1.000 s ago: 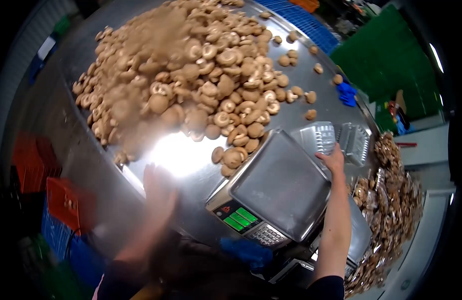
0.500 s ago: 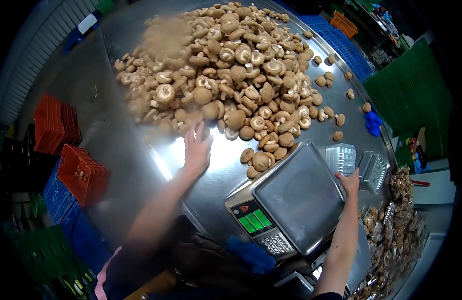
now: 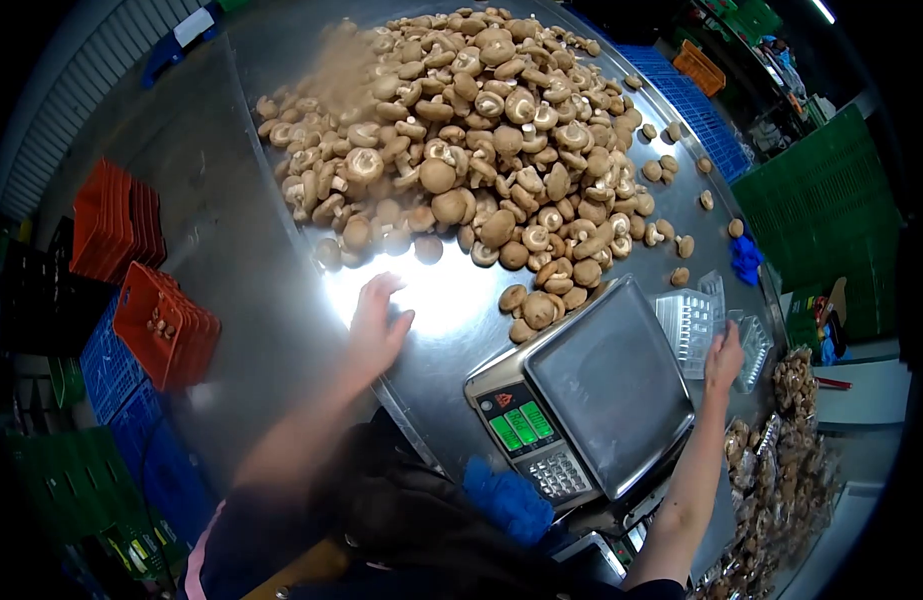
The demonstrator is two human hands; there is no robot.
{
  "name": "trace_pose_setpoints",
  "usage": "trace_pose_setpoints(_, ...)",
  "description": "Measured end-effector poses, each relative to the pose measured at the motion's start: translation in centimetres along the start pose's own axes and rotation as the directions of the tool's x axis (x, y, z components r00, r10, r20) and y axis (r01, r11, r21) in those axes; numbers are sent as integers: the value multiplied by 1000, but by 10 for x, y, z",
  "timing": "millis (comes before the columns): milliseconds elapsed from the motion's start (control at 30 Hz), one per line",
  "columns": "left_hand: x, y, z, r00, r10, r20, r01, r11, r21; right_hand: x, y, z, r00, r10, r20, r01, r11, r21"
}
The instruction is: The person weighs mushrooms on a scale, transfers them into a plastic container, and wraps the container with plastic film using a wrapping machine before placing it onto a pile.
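Note:
A large heap of shiitake mushrooms (image 3: 481,150) lies on the metal table (image 3: 451,400). Just in front of the heap's near edge is my left hand (image 3: 377,328), its fingers apart and nothing in it. My right hand (image 3: 722,360), beyond the right side of the scale, has its fingers closed on the edge of a clear plastic container (image 3: 687,325). Beside that hand sits another clear plastic container (image 3: 752,350). Between my hands stands the weighing scale (image 3: 606,385), its plate bare and its green display lit.
Packed mushrooms in clear wrapping (image 3: 781,480) are piled at the lower right. Orange crates (image 3: 166,335) stand left of the table. Loose mushrooms (image 3: 667,168) and a blue crumpled item (image 3: 745,260) lie along the far right edge. Blue plastic (image 3: 506,500) sits by the scale's near side.
My left hand has drawn back from the mushrooms toward me. My right hand has shifted slightly, and the clear container at it has turned and lifted a little. The view has tilted slightly.

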State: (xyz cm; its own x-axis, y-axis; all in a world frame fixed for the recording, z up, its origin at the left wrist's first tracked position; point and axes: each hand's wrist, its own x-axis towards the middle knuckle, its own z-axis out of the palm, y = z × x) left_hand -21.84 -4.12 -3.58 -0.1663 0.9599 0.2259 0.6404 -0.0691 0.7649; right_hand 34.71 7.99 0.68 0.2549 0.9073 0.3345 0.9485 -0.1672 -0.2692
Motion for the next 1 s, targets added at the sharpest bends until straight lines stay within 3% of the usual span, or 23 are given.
trace_pose_setpoints(33, 2, 4, -6, 984, -170, 54, 176, 975, -135, 3, -27, -19, 1000, 28, -7, -28, 994, 110)
trace_pose_setpoints(67, 6, 12, -11, 960, -237, 147, 274, 903, -331, 3, -58, -37, 998, 59, -10, -55, 974, 219)
trace_pose_setpoints(133, 14, 30, -18, 904, -307, 298, 428, 667, -609, -22, -149, -58, 998, -25, 51, -10, 804, 595)
trace_pose_setpoints(200, 18, 50, -23, 872, -249, 422, 489, 481, -727, -59, -220, -58, 907, -194, 374, -177, 630, 756)
trace_pose_setpoints(233, 20, 57, -25, 855, -209, 475, 518, 378, -767, -78, -245, -47, 807, -320, 496, -216, 622, 752)
trace_pose_setpoints(267, 20, 59, -30, 808, -193, 557, 579, 440, -687, -95, -266, -34, 720, -478, 503, -129, 620, 774)
trace_pose_setpoints(333, 20, 55, -42, 687, -184, 702, 660, 563, -498, -118, -296, -5, 612, -530, 587, -263, 564, 783)
trace_pose_setpoints(367, 14, 45, -36, 743, -283, 606, 642, 559, -525, -126, -304, 11, 645, -459, 611, -364, 518, 774)
trace_pose_setpoints(433, 7, 15, -41, 726, -431, 535, 686, 501, -528, -141, -309, 51, 683, -298, 667, -547, 397, 737)
trace_pose_setpoints(500, 8, -2, -44, 669, -586, 457, 738, 456, -497, -156, -315, 73, 640, -285, 713, -456, 606, 652)
trace_pose_setpoints(533, 9, -12, -42, 604, -614, 508, 788, 368, -493, -160, -331, 65, 610, -258, 749, -433, 684, 587)
trace_pose_setpoints(600, 12, -40, -30, 464, -649, 603, 866, 190, -462, -170, -352, 72, 477, -149, 866, -610, 653, 448)
trace_pose_setpoints(633, 12, -51, -23, 396, -630, 668, 880, 53, -472, -175, -358, 80, 543, -92, 835, -586, 670, 455)
trace_pose_setpoints(667, 13, -60, -17, 358, -591, 723, 878, -51, -476, -179, -357, 90, 521, -30, 853, -641, 646, 414)
trace_pose_setpoints(733, 26, -64, -9, 309, -569, 762, 883, -126, -452, -184, -353, 114, 471, 87, 878, -735, 589, 336)
trace_pose_setpoints(867, 69, -79, 20, 484, -536, 692, 848, 91, -522, -167, -350, 159, 574, 156, 803, -774, 422, 472)
trace_pose_setpoints(1000, 131, -79, 65, 593, -548, 591, 767, 160, -621, -105, -365, 197, 710, 279, 647, -699, 388, 600)
